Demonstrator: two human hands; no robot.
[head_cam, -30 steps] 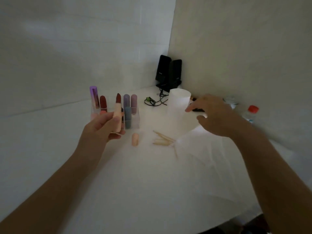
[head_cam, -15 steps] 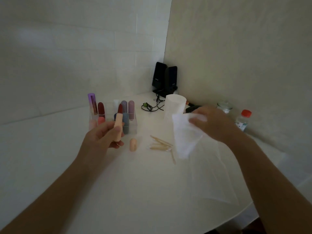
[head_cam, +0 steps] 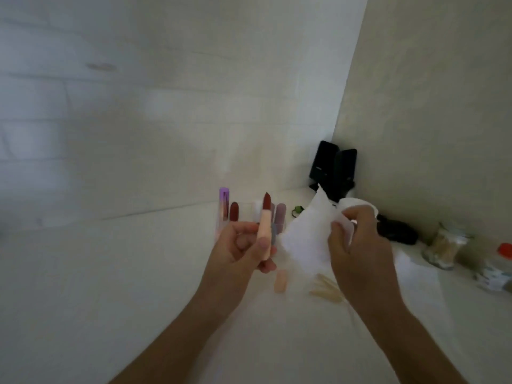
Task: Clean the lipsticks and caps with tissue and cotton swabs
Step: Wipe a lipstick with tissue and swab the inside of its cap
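Left hand (head_cam: pixel 238 250) is about dead centre of the frame, fingers (head_cam: pixel 261 246) wrapped round a peach-cased lipstick (head_cam: pixel 263 228). It's held upright with the dark red bullet poking out the top, no lid on it. Right hand (head_cam: pixel 360 245) sits just right of that, its fingers (head_cam: pixel 339 231) pinching a white tissue (head_cam: pixel 304 239). The tissue hangs loose between the two hands, right beside the lipstick. Can't tell if it's actually touching the lipstick, since the frame's a bit smeary.

Lower down on the white desk (head_cam: pixel 110 286), under the hands, there's a peach cap (head_cam: pixel 280 281) lying on its side. Just right of it is a small pile of cotton swabs (head_cam: pixel 327 291), partly hidden behind the right wrist.

Behind the left hand a few more stand upright in a row: a purple lipstick (head_cam: pixel 224 203), a dark red lipstick (head_cam: pixel 234 212) and a mauve lipstick (head_cam: pixel 280 213).

Up and right of centre, where the two walls meet, a pair of black speakers (head_cam: pixel 332 167) stands at the back of the desk. Over at the right edge there's a glass jar (head_cam: pixel 443 245) and a little bottle (head_cam: pixel 498 267) with a red top. Between the jar and the right hand sits some dark thing (head_cam: pixel 396 231), too blurry to make out.
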